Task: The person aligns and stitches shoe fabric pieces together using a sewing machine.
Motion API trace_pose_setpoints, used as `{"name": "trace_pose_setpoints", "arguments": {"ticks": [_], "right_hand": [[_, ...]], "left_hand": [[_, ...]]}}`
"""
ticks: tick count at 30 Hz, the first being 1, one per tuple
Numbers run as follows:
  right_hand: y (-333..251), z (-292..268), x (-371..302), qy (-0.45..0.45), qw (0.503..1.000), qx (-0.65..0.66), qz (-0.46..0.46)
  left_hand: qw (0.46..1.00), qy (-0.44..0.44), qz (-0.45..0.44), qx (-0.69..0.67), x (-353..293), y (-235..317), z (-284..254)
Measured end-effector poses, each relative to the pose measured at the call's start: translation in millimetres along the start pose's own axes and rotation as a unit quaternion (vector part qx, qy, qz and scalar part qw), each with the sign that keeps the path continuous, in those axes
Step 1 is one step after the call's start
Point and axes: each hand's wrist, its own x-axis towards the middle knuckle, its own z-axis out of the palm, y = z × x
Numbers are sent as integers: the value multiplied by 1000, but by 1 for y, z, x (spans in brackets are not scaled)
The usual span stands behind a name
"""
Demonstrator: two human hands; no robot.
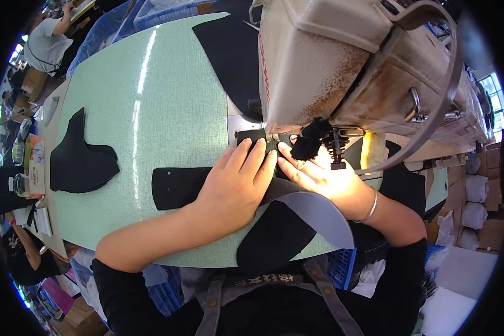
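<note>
Nearest, a rounded black piece (271,238) lies on the green table (179,101), partly under the curled grey underside of the black cloth (176,187) that runs beneath both hands to the sewing machine (319,73). The left hand (235,176) rests palm down on that cloth, opened out with its fingers extended and slightly apart, and the right hand (322,182) — glaring in the lamplight — also lies open, fingers reaching over the cloth by the needle area, neither gripping anything visibly. Farther off sit stacked cut pieces (81,159), left, and a seated person (47,42).
</note>
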Motion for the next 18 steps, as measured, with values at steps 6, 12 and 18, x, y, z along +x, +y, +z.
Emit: {"name": "trace_pose_setpoints", "arguments": {"ticks": [6, 12, 18], "right_hand": [[-4, -10, 6, 22, 999, -28, 1], [3, -2, 4, 58, 998, 1, -5], [8, -11, 4, -44, 999, -20, 9]], "left_hand": [[997, 1, -1, -82, 1, -9, -7], [993, -11, -9, -118, 2, -11, -10], [991, -21, -23, -129, 1, -15, -7]]}}
